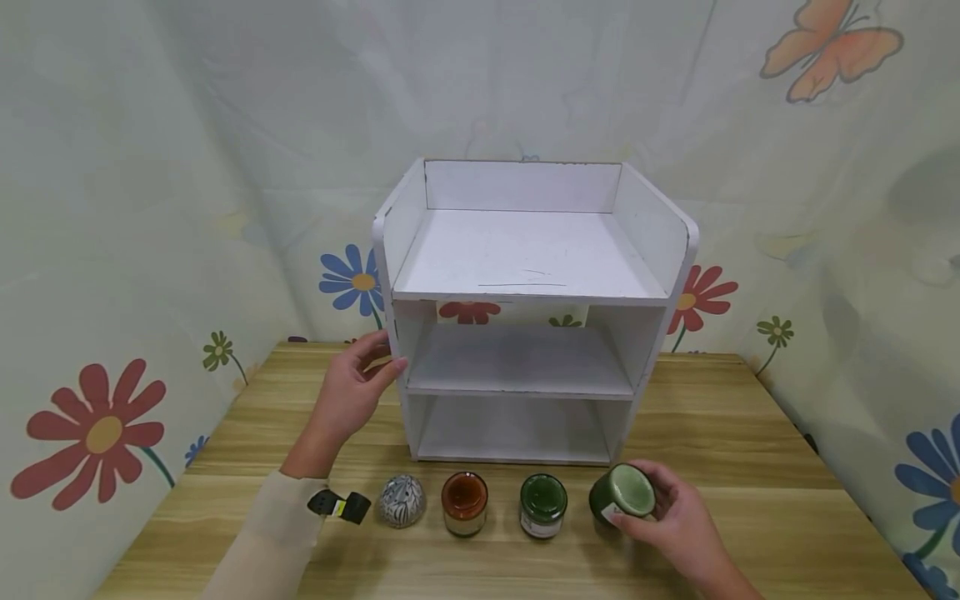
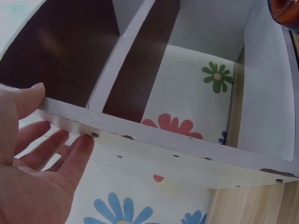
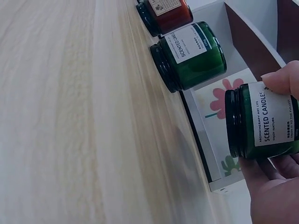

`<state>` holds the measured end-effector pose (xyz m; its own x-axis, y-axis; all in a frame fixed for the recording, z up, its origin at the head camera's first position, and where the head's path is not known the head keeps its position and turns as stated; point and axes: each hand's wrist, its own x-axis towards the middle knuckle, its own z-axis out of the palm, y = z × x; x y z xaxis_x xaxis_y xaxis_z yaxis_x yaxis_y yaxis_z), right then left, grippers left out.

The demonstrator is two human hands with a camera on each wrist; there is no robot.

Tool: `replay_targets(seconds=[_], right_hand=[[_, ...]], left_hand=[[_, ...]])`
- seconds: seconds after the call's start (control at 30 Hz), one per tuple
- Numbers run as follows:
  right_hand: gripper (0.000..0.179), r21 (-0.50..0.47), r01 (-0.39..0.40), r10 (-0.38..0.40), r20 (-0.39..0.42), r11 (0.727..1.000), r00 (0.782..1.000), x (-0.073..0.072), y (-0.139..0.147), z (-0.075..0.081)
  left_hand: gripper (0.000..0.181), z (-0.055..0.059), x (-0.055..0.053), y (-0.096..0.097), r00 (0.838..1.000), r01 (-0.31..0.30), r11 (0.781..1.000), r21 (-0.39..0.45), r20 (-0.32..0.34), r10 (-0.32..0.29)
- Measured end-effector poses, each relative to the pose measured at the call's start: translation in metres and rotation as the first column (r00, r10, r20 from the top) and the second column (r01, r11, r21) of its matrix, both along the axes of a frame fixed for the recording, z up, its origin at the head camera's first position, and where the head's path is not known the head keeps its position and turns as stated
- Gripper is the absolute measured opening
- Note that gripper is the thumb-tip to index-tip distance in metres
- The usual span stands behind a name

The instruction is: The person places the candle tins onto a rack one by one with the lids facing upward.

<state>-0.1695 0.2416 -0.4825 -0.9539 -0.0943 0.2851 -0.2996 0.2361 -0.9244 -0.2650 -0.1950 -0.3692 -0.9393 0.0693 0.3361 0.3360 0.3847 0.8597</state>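
Observation:
My right hand (image 1: 678,521) holds a green scented candle jar (image 1: 628,493) between thumb and fingers. The jar is base up, its dark lid pointing toward the table, and its white label shows in the right wrist view. My left hand (image 1: 352,387) is at the left side panel of a white shelf unit (image 1: 517,387), thumb at the front edge and fingertips against the outer face. Between the hands stand a second green candle jar (image 1: 543,504), an amber candle jar (image 1: 465,502) and a small round black-and-white patterned object (image 1: 401,501), all in front of the unit.
The wood-grain table (image 1: 720,433) extends on both sides of the unit. A floral curtain (image 1: 150,208) hangs behind and at the sides. The unit has a walled top (image 1: 525,250) and two lower compartments. A dark strap (image 1: 339,505) is on the left wrist.

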Motion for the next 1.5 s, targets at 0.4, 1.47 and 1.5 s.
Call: replay_targets(seconds=[0.4, 1.47, 1.5], right_hand=[[0.063, -0.003, 0.033, -0.033, -0.009, 0.999, 0.999, 0.001, -0.002, 0.006], [0.062, -0.01, 0.03, -0.03, -0.033, 1.0, 0.999, 0.0, -0.011, 0.039], [0.062, -0.022, 0.023, -0.024, -0.035, 0.999, 0.999, 0.0, -0.011, 0.039]], left_hand=[[0.056, 0.003, 0.002, 0.001, 1.0, 0.006, 1.0, 0.0, 0.008, -0.006], [0.056, 0.0, 0.0, -0.001, 1.0, 0.007, 1.0, -0.004, -0.003, -0.007], [0.056, 0.0, 0.0, -0.001, 1.0, 0.006, 1.0, -0.003, -0.002, -0.006]])
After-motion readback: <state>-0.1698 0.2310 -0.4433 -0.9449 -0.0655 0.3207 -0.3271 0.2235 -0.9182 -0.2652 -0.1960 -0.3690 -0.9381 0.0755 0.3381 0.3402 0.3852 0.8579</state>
